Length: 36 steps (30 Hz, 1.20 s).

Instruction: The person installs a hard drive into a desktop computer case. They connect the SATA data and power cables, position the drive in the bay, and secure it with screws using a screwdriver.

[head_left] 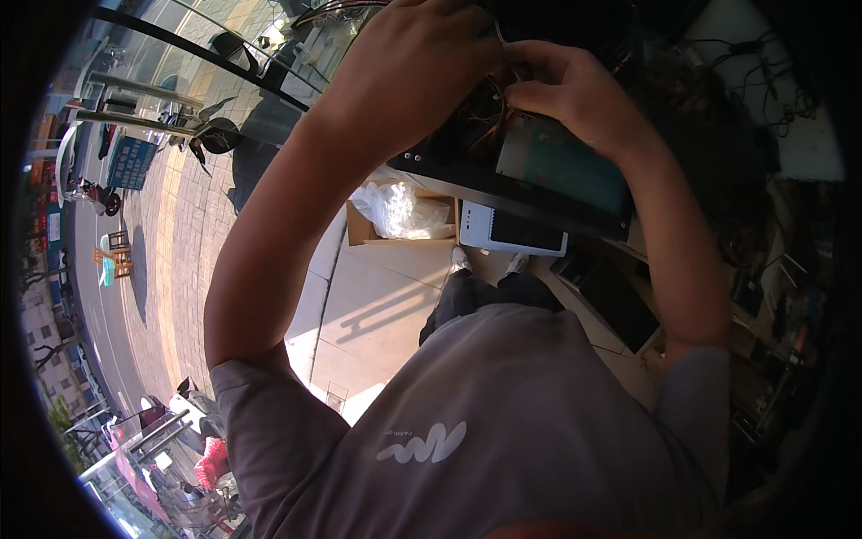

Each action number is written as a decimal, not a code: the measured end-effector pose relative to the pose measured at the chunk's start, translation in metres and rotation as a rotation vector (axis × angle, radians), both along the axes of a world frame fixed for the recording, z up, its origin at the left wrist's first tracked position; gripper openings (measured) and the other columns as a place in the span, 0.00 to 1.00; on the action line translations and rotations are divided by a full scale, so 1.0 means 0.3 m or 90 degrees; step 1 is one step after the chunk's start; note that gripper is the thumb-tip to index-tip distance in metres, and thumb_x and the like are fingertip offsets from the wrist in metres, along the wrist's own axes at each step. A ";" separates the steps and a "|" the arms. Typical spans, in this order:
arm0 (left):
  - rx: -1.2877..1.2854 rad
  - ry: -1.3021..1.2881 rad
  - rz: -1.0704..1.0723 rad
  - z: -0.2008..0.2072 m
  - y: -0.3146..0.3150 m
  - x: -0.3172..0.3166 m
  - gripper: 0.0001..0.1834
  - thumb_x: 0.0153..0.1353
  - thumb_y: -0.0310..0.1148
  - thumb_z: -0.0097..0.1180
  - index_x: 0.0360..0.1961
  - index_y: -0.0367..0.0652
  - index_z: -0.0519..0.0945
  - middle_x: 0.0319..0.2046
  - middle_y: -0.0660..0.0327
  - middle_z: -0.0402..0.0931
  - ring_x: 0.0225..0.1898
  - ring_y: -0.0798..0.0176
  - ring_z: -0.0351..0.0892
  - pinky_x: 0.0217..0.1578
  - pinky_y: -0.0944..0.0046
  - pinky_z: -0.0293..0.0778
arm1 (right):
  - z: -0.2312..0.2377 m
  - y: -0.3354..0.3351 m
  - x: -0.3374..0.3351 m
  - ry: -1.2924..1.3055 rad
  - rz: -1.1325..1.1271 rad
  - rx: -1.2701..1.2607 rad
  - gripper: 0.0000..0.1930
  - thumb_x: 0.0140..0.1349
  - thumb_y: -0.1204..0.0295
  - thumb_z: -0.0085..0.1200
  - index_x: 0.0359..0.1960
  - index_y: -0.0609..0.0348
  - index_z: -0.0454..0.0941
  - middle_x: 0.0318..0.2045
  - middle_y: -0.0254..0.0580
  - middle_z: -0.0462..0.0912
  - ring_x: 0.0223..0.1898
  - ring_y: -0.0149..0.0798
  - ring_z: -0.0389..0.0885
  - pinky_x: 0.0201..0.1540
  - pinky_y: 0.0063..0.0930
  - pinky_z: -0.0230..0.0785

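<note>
Both of my hands reach into a computer case (512,190) with black metal edges, at the top of the view. My left hand (417,67) is over its left side, back of the hand toward me, and its fingertips are hidden. My right hand (575,94) is bent, with thumb and forefinger curled around thin cables (492,112) near my left fingers. Below the right hand lies a flat greenish-grey panel (561,162) within the case. The inside of the case is dark, and finer parts cannot be made out.
Below the case, on the tiled floor, are a cardboard box (364,229) with clear plastic wrap (402,211), a white-and-black computer case (480,229) and a dark flat panel (611,301). Tangled black cables (772,81) lie at upper right. Glass and a street are at left.
</note>
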<state>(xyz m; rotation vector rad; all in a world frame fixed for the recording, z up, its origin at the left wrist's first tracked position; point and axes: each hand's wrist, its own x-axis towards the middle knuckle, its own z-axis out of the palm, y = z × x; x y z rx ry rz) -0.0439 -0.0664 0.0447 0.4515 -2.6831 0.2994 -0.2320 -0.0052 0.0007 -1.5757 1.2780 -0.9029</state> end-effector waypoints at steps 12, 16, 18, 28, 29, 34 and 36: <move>-0.011 -0.007 -0.105 0.089 -0.160 -0.176 0.05 0.49 0.33 0.57 0.26 0.44 0.79 0.29 0.61 0.73 0.39 0.57 0.73 0.42 0.60 0.72 | -0.051 -0.015 -0.049 -0.236 -0.037 -0.005 0.19 0.63 0.68 0.60 0.53 0.66 0.78 0.39 0.42 0.85 0.43 0.34 0.84 0.49 0.29 0.76; 0.007 -0.062 -0.112 0.111 -0.178 -0.200 0.04 0.50 0.32 0.57 0.24 0.44 0.79 0.29 0.61 0.75 0.41 0.56 0.74 0.43 0.60 0.72 | -0.017 -0.004 -0.045 -0.162 -0.071 0.006 0.17 0.65 0.69 0.58 0.52 0.67 0.79 0.39 0.42 0.85 0.43 0.33 0.84 0.49 0.29 0.76; -0.035 -0.086 -0.102 0.116 -0.195 -0.203 0.05 0.51 0.33 0.58 0.25 0.43 0.80 0.29 0.62 0.75 0.40 0.57 0.75 0.43 0.61 0.71 | -0.010 0.004 -0.036 -0.098 -0.129 0.051 0.16 0.66 0.68 0.57 0.51 0.66 0.80 0.39 0.42 0.85 0.42 0.33 0.84 0.49 0.28 0.75; 0.081 0.074 0.009 0.036 -0.044 -0.081 0.09 0.58 0.33 0.62 0.39 0.43 0.82 0.26 0.57 0.80 0.29 0.51 0.81 0.30 0.56 0.75 | -0.028 0.013 -0.060 -0.320 -0.159 0.087 0.13 0.70 0.67 0.51 0.47 0.63 0.81 0.40 0.40 0.85 0.41 0.32 0.84 0.47 0.28 0.75; 0.200 0.047 0.026 0.014 -0.012 -0.036 0.10 0.58 0.33 0.63 0.41 0.44 0.82 0.26 0.55 0.80 0.27 0.48 0.81 0.27 0.54 0.75 | -0.036 0.004 -0.055 -0.387 -0.145 0.087 0.13 0.71 0.67 0.50 0.47 0.62 0.81 0.40 0.40 0.85 0.42 0.31 0.84 0.48 0.27 0.75; 0.434 0.039 0.157 -0.071 0.045 -0.033 0.22 0.57 0.31 0.63 0.54 0.44 0.76 0.32 0.47 0.82 0.35 0.42 0.82 0.33 0.49 0.76 | -0.044 -0.006 -0.054 -0.428 -0.084 0.057 0.11 0.70 0.69 0.49 0.45 0.61 0.82 0.40 0.38 0.84 0.45 0.30 0.81 0.52 0.25 0.70; 0.523 0.089 0.173 -0.097 0.049 -0.038 0.24 0.57 0.30 0.62 0.55 0.42 0.75 0.34 0.45 0.82 0.37 0.41 0.82 0.35 0.49 0.77 | -0.043 -0.006 -0.056 -0.416 -0.092 0.050 0.11 0.69 0.70 0.49 0.43 0.61 0.82 0.39 0.37 0.84 0.45 0.30 0.80 0.54 0.25 0.68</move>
